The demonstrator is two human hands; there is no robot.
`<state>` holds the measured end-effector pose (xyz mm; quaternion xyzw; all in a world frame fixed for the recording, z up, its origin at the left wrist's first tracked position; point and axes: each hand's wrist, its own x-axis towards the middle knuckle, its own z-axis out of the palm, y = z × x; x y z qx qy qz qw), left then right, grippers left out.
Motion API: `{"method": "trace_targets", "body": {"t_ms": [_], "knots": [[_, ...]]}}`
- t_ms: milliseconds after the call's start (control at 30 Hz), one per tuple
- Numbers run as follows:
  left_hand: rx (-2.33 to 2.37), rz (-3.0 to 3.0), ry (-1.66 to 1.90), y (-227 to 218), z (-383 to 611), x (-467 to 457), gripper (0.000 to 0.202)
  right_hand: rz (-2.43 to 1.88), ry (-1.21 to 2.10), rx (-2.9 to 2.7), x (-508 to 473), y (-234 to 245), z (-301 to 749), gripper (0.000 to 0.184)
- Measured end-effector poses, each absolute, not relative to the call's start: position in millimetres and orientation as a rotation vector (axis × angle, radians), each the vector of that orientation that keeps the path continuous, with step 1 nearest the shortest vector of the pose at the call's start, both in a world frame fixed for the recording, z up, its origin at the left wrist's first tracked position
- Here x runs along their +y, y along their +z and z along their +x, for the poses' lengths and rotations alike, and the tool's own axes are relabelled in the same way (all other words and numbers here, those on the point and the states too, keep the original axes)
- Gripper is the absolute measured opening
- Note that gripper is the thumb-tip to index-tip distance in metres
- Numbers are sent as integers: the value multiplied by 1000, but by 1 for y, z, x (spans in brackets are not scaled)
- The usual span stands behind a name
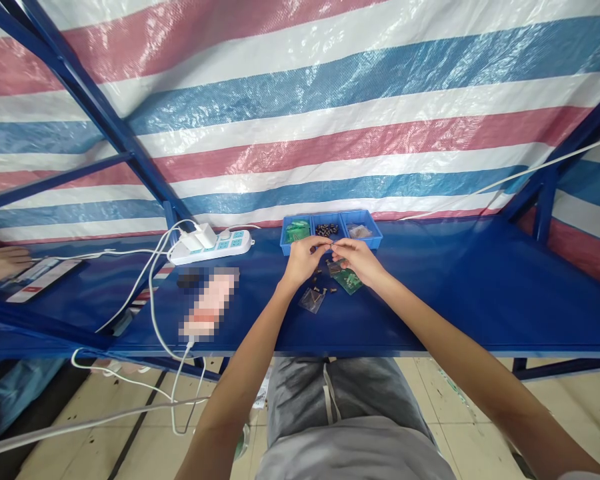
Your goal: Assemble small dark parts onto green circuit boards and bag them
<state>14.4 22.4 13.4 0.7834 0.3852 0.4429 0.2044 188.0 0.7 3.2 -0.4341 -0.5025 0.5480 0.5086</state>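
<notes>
Both hands, left [303, 259] and right [356, 257], pinch a tiny part [329, 248] between fingertips just before the blue tray [375, 235], more parts [322, 291] loose on the bench [480, 293] still unhandled.

No text, brand or number can be read. Printed marks are seen on a flat card [40, 277] at the left edge of the frame, but they are too small to be made out. An object [207, 303] at centre left is blurred out. The power strip [213, 248] above it bears no legible label.
</notes>
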Motion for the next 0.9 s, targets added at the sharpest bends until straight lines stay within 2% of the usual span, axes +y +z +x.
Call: {"method": "trace_targets", "body": {"t_ms": [133, 267, 467, 667, 767, 900], "knots": [[1006, 2216, 1201, 14, 14, 22, 22, -1046, 1325, -1189, 2, 2, 190, 38], [1046, 2228, 1205, 13, 15, 21, 18, -1068, 1285, -1255, 3, 1, 191, 36], [1064, 2254, 1161, 13, 16, 20, 20, -1129, 1054, -1496, 7, -5, 190, 38], [1090, 2121, 1205, 11, 13, 26, 20, -1108, 960, -1624, 8, -7, 188, 24], [1049, 2028, 1223, 10, 14, 27, 18, -1137, 798, -1732, 6, -6, 187, 19], [1059, 1998, 1249, 9, 15, 26, 14, -1193, 579, -1859, 3, -4, 184, 21]]}}
